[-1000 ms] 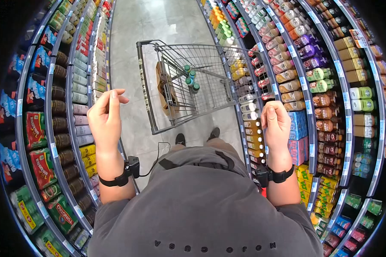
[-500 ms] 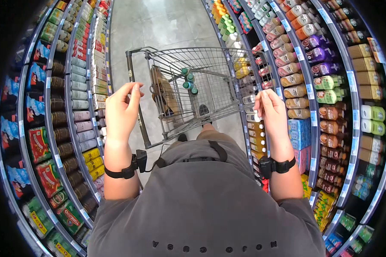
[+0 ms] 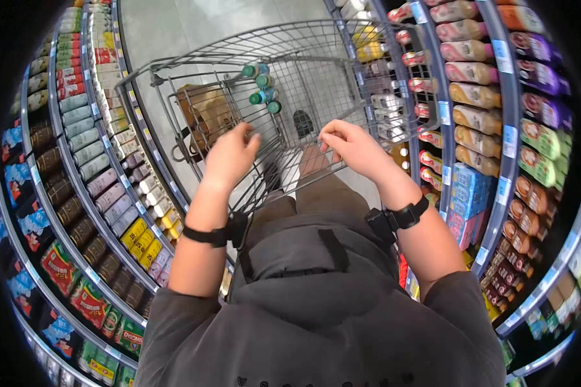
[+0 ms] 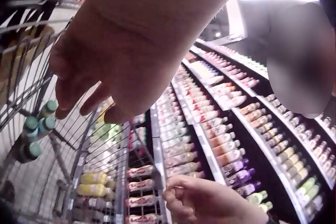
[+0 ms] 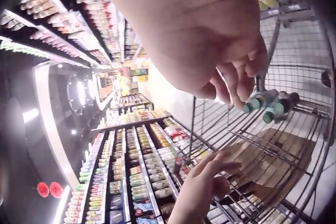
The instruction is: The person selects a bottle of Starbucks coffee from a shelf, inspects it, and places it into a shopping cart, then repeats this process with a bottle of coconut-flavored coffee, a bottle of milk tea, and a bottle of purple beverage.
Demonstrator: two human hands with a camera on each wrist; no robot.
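Observation:
Above the near side of a grey wire shopping cart (image 3: 316, 84), both my hands hover with nothing in them. My left hand (image 3: 231, 158) has loosely bent fingers near a brown paper bag (image 3: 203, 116) inside the cart. Several bottles with green caps (image 3: 262, 97) stand together beyond that hand. On the other side, my right hand (image 3: 352, 147) hangs with its fingers loosely curled, overlapping the cart's near rim in the head view. The right wrist view shows the right hand (image 5: 220, 61) with its palm side bare and the bottles (image 5: 265, 103) past the fingertips.
Shelves of drink bottles (image 3: 474, 93) line the right side of the aisle. Cans and cartons (image 3: 84, 138) fill the left shelves, close to the cart. Grey tiled floor (image 3: 174, 26) runs ahead, and a shoe (image 3: 302, 124) shows through the cart's mesh.
Both hands have moved inward and forward, from beside the body to over the cart's near side. The cart now appears larger and closer to the body, and the view has turned.

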